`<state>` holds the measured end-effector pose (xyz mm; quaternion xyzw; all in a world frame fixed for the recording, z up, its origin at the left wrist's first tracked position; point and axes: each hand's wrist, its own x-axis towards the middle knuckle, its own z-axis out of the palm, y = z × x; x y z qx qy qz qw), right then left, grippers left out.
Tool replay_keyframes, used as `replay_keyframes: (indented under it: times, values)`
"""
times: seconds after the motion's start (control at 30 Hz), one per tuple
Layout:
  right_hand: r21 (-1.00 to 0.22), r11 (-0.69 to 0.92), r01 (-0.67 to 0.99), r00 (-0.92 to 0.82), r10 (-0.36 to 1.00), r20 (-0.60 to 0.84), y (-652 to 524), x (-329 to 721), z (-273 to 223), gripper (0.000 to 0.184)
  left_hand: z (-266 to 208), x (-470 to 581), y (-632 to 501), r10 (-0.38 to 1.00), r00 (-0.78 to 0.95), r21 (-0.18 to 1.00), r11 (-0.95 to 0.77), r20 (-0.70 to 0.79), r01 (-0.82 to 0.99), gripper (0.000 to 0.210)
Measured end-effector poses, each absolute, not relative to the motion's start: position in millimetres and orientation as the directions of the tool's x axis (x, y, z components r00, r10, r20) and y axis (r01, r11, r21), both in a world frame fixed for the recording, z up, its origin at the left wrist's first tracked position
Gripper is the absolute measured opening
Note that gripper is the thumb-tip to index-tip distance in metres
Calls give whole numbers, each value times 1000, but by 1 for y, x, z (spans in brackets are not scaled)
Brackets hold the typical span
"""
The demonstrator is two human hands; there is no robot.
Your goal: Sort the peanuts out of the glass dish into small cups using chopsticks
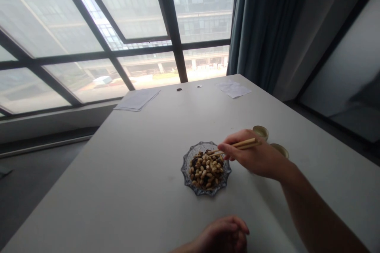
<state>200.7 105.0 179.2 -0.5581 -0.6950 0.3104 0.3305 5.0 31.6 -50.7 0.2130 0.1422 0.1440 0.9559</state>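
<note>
My right hand [252, 154] is closed around a pair of wooden chopsticks [245, 143]. Their tips reach into the far right side of a scalloped glass bowl [186, 169], among a heap of nuts [206, 170] that look like peanuts, with darker pieces mixed in. Whether the tips pinch a nut is too small to tell. Close to the near table edge, my left hand [224, 235] rests with its fingers curled in, and no object shows in it. Two small greenish cups, one farther off [260, 132] and one nearer [280, 150], stand behind my right hand, which partly covers both.
All of this is on a white table [133, 182]. A stack of papers [138, 100] lies at its far left corner, crumpled sheets [234, 89] at the far right. Two round cable holes sit between them. Beyond are large windows and a dark blue curtain [261, 27].
</note>
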Motion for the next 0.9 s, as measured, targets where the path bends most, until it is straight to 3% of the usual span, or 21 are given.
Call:
replay_keyframes:
  times: [0.37,0.73,0.9]
  values:
    - [-798,131,588,-256,966,-30,109,191,177,38,-45,6,31,330,917,442,873,-225,-206,31]
    - [-774,175,608,-283,959,-6,113,186,173,40,-48,8,33,336,916,439,872,-220,-215,32]
    - [-791,204,577,-273,961,48,114,183,168,52,-49,8,32,339,916,449,867,-212,-217,31]
